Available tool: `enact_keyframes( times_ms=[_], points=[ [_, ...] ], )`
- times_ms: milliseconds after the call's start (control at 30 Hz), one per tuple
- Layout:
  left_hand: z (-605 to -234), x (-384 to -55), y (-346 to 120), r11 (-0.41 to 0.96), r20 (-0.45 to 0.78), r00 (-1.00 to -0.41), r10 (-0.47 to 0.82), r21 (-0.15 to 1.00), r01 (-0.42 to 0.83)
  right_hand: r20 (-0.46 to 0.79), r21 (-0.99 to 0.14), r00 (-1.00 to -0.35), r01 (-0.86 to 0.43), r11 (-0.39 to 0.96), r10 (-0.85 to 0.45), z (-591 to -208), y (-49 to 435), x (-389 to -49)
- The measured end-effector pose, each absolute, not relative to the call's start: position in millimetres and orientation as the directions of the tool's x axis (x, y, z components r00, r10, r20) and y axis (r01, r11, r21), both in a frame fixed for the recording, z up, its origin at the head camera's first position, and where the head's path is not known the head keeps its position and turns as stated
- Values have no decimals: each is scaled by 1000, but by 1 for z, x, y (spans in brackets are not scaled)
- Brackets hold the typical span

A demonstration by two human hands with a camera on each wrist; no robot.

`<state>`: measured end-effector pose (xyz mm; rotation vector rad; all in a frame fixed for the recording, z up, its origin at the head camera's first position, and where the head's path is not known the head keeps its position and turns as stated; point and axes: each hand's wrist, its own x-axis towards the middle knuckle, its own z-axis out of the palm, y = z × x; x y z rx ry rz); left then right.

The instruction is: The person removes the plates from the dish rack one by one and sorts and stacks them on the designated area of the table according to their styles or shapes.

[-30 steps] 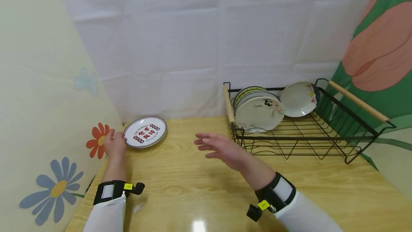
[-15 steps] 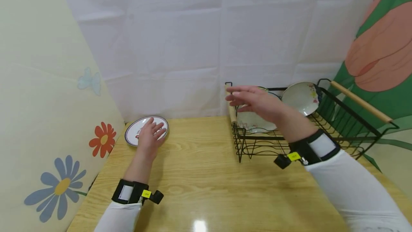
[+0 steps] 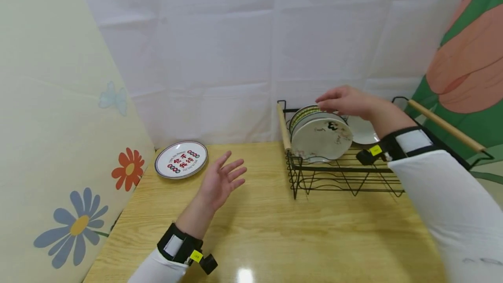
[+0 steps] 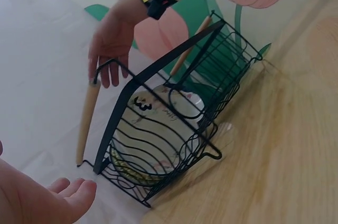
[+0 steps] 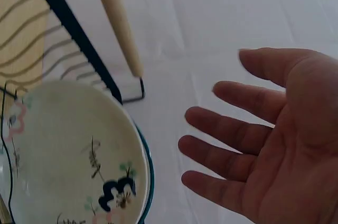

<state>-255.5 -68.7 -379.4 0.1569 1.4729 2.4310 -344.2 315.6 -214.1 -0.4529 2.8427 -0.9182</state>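
Observation:
My right hand is held above the black wire dish rack, over several plates that stand on edge at its left end. In the right wrist view its fingers are spread and hold nothing, with the front flower-patterned plate beside them. My left hand hovers palm up over the table, fingers extended and holding nothing. Left of it, a white plate with red characters and a dark rim lies at the back left. Another white plate leans farther right in the rack, partly hidden by my right arm.
The dish rack has wooden handles at both ends, such as the left handle. Behind the wooden table hangs a white cloth. A flower-painted wall panel borders the left side.
My right hand has moved right and up, from over the table to above the plates in the rack. My left hand has drawn away from the plate with red characters, rightward and toward me.

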Motion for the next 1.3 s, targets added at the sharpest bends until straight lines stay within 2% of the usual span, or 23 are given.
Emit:
enact_keyframes(
  times_ms=[133, 267, 833, 1300],
  points=[
    [-386, -247, -53, -397, -80, -911, 404, 882, -254, 0, -440, -955, -267, 857, -297, -222, 325, -355],
    [-392, -242, -42, -384, -100, -885, 454, 875, -295, 8, -356, -955, -279, 892, -296, -230, 330, -364],
    [-402, -235, -24, -329, -125, -877, 463, 895, -302, -53, -309, -963, -234, 922, -263, -262, 333, -381],
    [-405, -237, -27, -323, -131, -884, 450, 899, -297, -14, -255, -958, -273, 928, -285, -269, 336, -387]
  ],
)
